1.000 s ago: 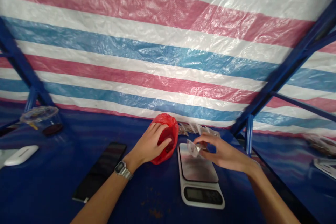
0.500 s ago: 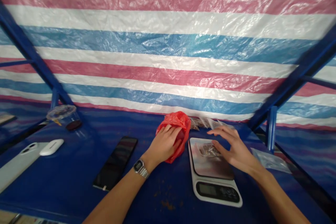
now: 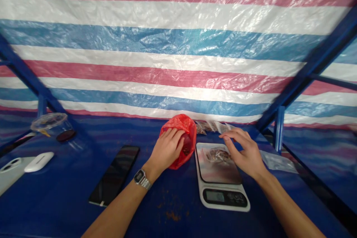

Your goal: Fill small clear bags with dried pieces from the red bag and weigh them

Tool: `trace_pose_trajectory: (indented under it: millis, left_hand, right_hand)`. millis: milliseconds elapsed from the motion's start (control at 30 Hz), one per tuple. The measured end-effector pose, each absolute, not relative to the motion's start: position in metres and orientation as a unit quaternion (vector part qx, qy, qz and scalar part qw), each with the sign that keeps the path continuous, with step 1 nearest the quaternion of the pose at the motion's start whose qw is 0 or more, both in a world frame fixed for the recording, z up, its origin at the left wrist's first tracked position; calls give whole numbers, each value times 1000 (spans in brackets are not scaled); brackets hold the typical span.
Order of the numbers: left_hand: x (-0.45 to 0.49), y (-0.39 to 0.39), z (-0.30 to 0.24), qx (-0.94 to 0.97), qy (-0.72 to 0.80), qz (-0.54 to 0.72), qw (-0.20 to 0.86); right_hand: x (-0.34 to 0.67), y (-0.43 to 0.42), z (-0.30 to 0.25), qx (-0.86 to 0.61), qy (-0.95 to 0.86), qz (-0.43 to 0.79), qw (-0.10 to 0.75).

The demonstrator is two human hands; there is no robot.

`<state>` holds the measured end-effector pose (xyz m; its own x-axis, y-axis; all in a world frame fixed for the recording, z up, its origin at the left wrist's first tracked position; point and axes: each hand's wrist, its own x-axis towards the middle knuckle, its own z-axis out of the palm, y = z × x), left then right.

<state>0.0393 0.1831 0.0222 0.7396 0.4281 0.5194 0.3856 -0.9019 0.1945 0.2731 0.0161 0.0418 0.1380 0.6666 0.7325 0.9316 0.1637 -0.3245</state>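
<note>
My left hand (image 3: 166,148), with a metal watch at the wrist, is curled over the mouth of a red plastic bag (image 3: 184,119). Its fingers hold the near rim and reach into the opening, where small dark bits show; the fingertips are partly hidden. Above the right side of a white kitchen scale (image 3: 205,194) hovers my right hand (image 3: 244,152), thumb and forefinger brought together. Whatever may be between them is too small to see. A small clear bag of brownish pieces (image 3: 219,154) lies on the scale's metal plate, and the display is lit.
Several small filled clear bags (image 3: 210,126) lie behind the scale. A flat clear bag (image 3: 279,161) is at right. Leftward are a black phone (image 3: 115,174), a white earbud case (image 3: 39,162), a pale phone (image 3: 16,173) and a plastic cup (image 3: 55,126). Brown crumbs (image 3: 173,215) lie in front.
My right thumb and forefinger have closed together and lifted off the small clear bag. My left fingers have shifted in the red bag's mouth. The view has swung slightly to the right.
</note>
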Motion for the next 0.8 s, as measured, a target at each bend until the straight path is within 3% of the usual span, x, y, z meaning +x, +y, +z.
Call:
trace_pose_trajectory:
  millis: [300, 600, 800]
  left_hand:
    - [33, 188, 31, 895, 187, 405, 21]
    - [34, 184, 33, 886, 137, 442, 21]
    - [34, 182, 34, 886, 112, 449, 20]
  right_hand:
    - [272, 16, 45, -664, -590, -138, 439]
    - [271, 14, 47, -636, -622, -114, 443]
    - [276, 8, 53, -627, -686, -29, 368]
